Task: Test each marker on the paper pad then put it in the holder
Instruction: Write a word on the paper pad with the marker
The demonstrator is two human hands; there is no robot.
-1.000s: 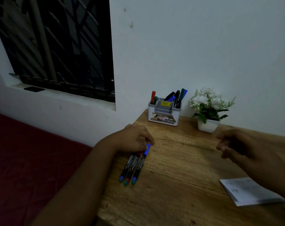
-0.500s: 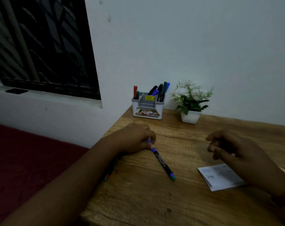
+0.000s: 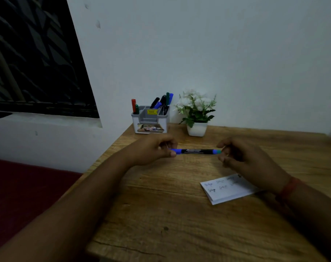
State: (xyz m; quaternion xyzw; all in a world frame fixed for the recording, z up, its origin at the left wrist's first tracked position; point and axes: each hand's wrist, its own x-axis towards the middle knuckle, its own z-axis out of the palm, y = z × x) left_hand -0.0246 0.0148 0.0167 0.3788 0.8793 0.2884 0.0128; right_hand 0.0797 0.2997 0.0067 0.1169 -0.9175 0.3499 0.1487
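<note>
Head view: marker (image 3: 196, 151) held level above the desk (image 3: 161, 214), blue-capped end pinched in left hand (image 3: 157, 151), teal end seemingly pinched by right hand (image 3: 242, 157), though dim there. Cap on, so untested. Paper pad (image 3: 225, 190) near right wrist, scribbled already; holder (image 3: 150, 120) at the back with several markers standing in it. Potted plant (image 3: 196, 112) beside it, pale wall, dark window left.
</note>
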